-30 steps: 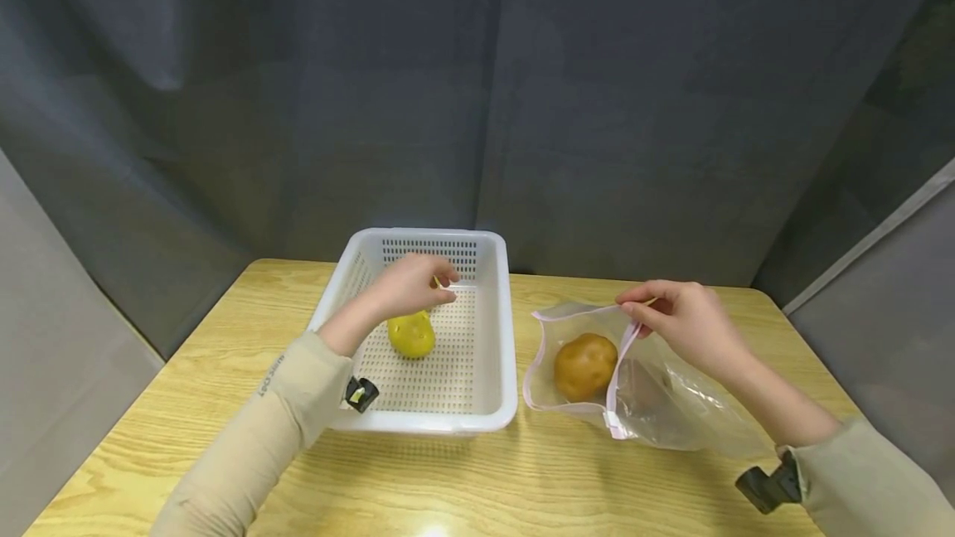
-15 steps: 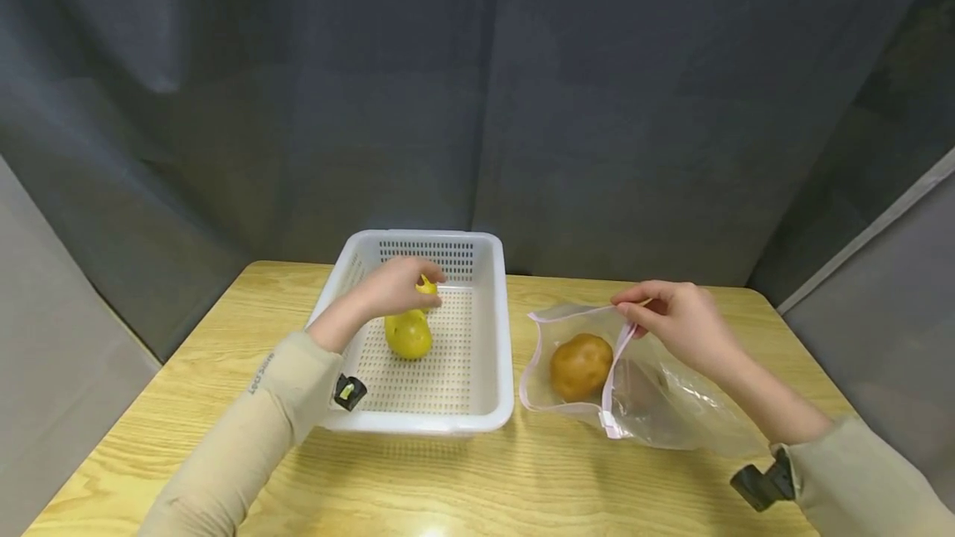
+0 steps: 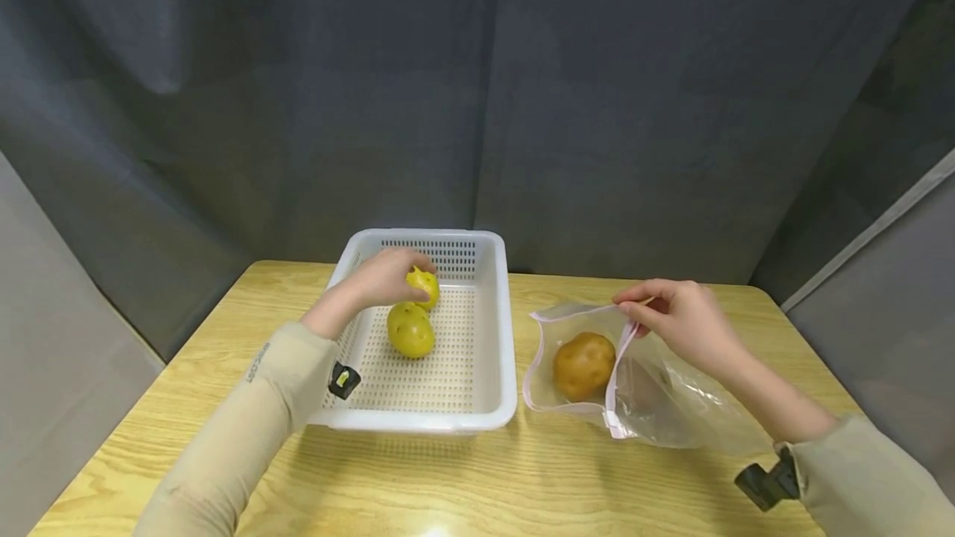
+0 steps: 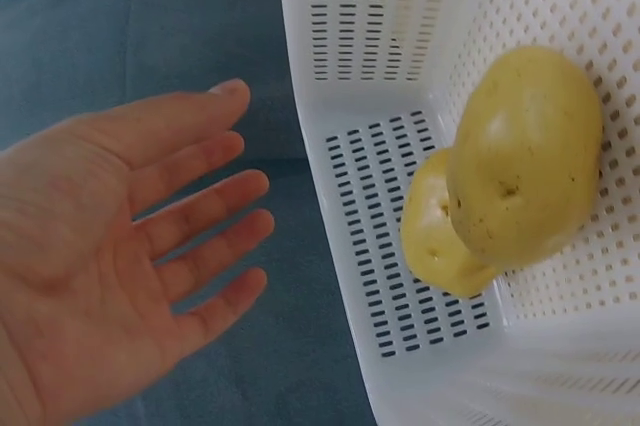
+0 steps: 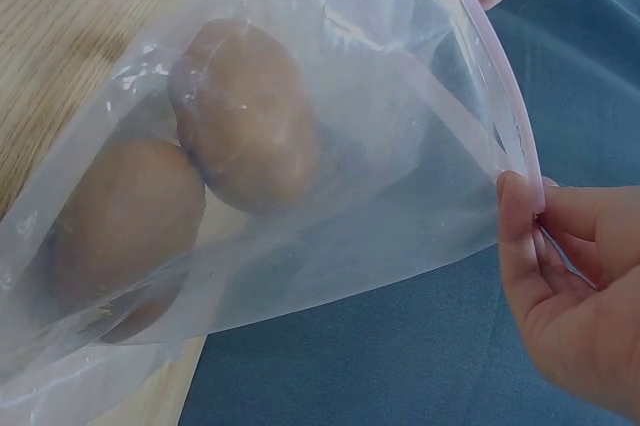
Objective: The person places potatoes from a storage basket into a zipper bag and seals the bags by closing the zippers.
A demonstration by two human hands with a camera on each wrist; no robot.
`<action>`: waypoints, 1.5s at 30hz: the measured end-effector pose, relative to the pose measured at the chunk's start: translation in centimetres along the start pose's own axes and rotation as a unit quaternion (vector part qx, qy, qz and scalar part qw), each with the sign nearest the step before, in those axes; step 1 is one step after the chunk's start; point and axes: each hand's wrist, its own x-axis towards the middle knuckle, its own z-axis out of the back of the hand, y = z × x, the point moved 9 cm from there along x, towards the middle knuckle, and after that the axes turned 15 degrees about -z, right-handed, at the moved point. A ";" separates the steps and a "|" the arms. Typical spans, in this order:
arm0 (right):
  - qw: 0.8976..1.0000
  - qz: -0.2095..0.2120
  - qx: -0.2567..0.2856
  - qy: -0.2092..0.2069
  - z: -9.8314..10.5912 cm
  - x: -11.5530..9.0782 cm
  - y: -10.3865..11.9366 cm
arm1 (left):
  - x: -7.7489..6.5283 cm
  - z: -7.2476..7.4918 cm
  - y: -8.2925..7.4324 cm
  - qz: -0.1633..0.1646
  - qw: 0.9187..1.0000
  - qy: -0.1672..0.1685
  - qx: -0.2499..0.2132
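Observation:
My left hand [image 3: 390, 277] hovers over the far left part of a white plastic basket [image 3: 496, 338]. Its fingers are extended and hold nothing, as the left wrist view shows the bare palm [image 4: 110, 256]. Two yellow potatoes lie in the basket: a nearer one [image 3: 410, 331] and a farther one [image 3: 425, 287], partly behind my fingers in the head view. On the right, my right hand [image 3: 682, 317] pinches the pink-edged rim of a clear zip bag [image 3: 570, 313]. Inside the bag is a brown potato [image 3: 584, 366]; the right wrist view shows another brown potato [image 5: 130, 221] beside it.
Basket and bag rest on a wooden table [image 3: 462, 483], with a gap between them. A dark curtain [image 3: 477, 106] hangs behind the table's far edge. Grey panels stand at the left [image 3: 60, 313] and right [image 3: 888, 330].
My left hand has moved left over the basket, and the farther yellow potato shows more. The right hand stays on the bag's rim.

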 end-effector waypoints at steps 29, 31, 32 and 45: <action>1.000 -0.009 -0.010 0.005 -0.2 -0.3 0.0 | -0.4 -4.3 2.8 0.016 0.994 0.104 -0.015; 1.000 -0.009 -0.010 0.005 -0.2 -0.4 0.0 | -0.4 -4.8 3.0 0.016 0.993 0.113 -0.011; 1.000 -0.009 -0.010 0.006 -0.2 -0.4 0.0 | -0.4 -5.0 3.1 0.016 0.993 0.117 -0.007; 1.000 -0.013 -0.004 0.006 -0.3 -0.5 0.1 | -1.2 -6.4 3.9 0.026 0.991 0.128 -0.033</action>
